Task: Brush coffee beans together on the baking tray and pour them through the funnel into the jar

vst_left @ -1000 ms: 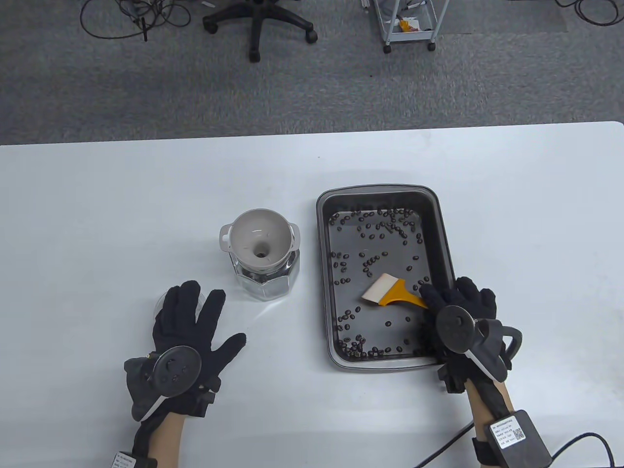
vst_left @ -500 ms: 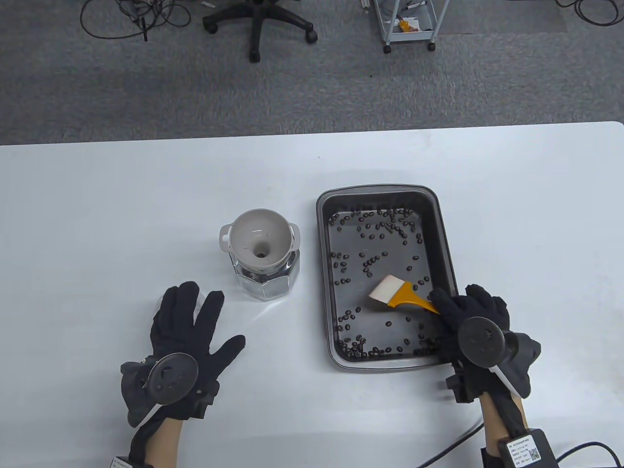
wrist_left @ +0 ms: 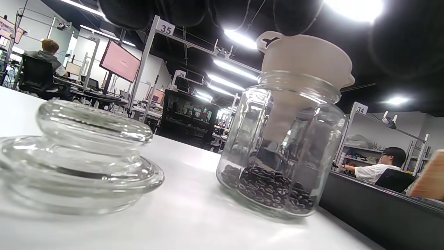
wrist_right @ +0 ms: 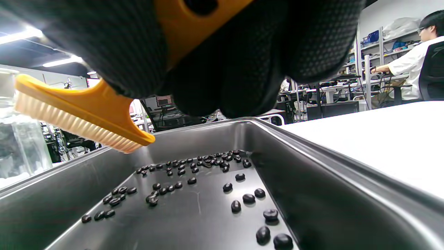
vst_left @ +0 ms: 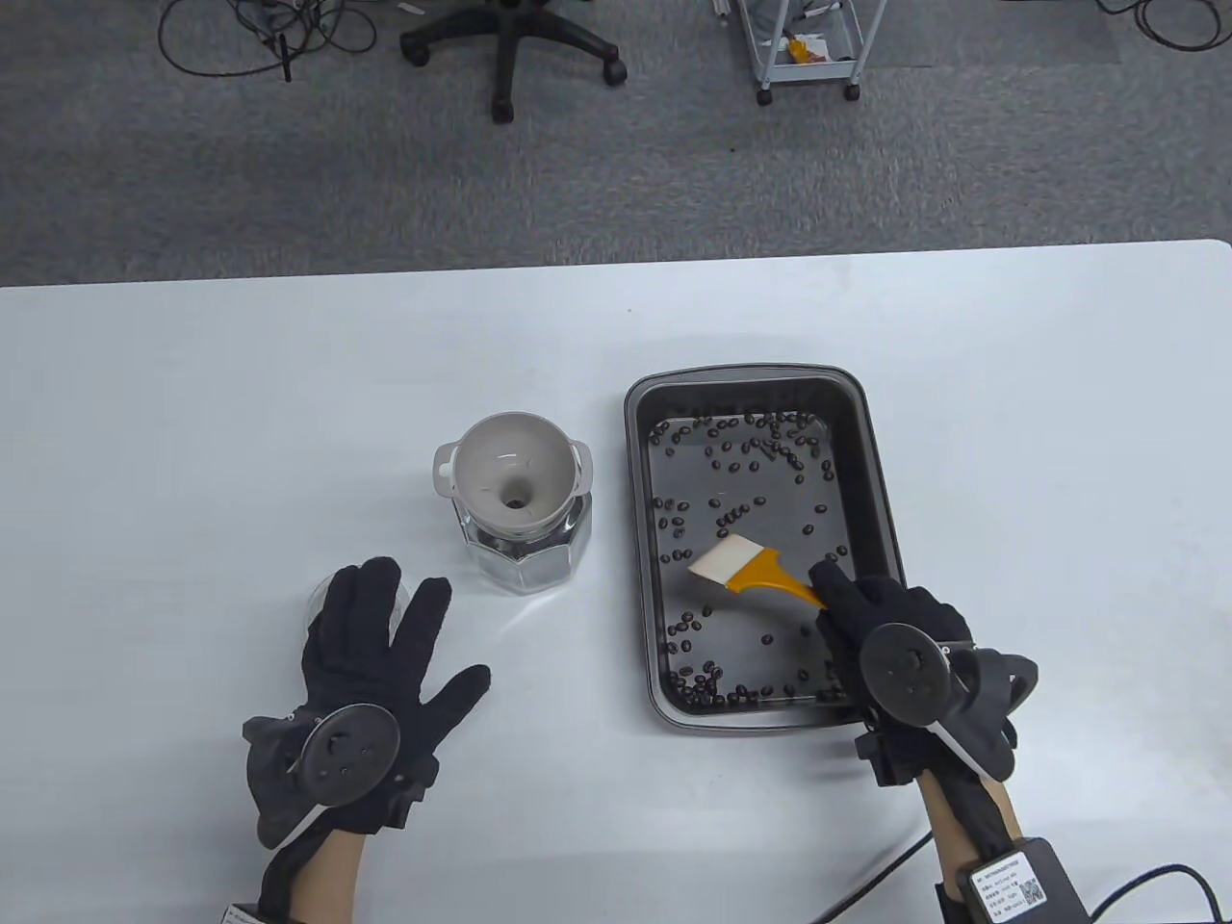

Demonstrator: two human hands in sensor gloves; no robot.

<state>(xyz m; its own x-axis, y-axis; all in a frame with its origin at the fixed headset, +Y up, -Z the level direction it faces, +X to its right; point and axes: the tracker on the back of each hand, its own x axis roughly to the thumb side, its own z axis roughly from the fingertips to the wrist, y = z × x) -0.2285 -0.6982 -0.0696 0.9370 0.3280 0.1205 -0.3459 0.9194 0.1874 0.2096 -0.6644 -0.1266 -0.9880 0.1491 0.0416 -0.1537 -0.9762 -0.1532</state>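
A dark baking tray lies right of centre with coffee beans scattered over its floor and a row along its near wall. My right hand grips the orange handle of a brush with pale bristles, held above the tray's middle; in the right wrist view the brush hangs clear of the tray floor. A glass jar with a white funnel in its mouth stands left of the tray, some beans inside. My left hand rests flat on the table, fingers spread.
A glass lid lies on the table just beyond my left fingertips, left of the jar. A cable runs off the table's near edge by my right forearm. An office chair and a cart stand on the floor beyond the table.
My right hand swung right, then back left and slightly forward, carrying the brush head toward the tray's middle-left. My left hand shifted only a little.
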